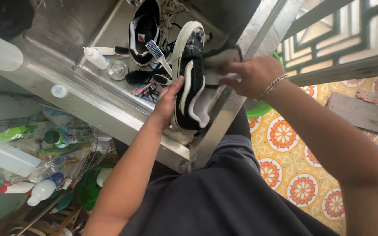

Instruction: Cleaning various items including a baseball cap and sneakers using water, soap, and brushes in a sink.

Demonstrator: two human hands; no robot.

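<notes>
Far left, below the sink's edge, a wire rack holds clear plastic bottles and a green-capped bottle (pixel 64 137), none of them in hand. On the stainless steel sink (pixel 110 111) itself lie a small white squeeze bottle (pixel 96 57), a round metal drain cover (pixel 118 70) and a black-bristled brush (pixel 138 77), with a second black-and-white sneaker (pixel 143 30) lying further back in the basin among loose laces.

The left hand (pixel 166 101) comes next. Its fingers (pixel 174 85) are curled shut around the sole side of the black canvas sneaker with white rubber sole and white stripe (pixel 192 74), thumb lying along the edge, holding it on its side over the sink's near corner, toe pointing away from the person.

The shoe looks wet and glossy, laces out and tongue pulled open, so the washing seems well under way (the other shoe waits in the basin, and I cannot tell whether it has been cleaned).

To the right, the right hand (pixel 252 75), a beaded bracelet at its wrist, has its fingers closed on a pale grey sponge or cloth (pixel 224 59) pressed against the upper's side near the toe, so the shoe sits clamped between both hands. Further right, patterned orange floor tiles (pixel 285 135) show.
</notes>
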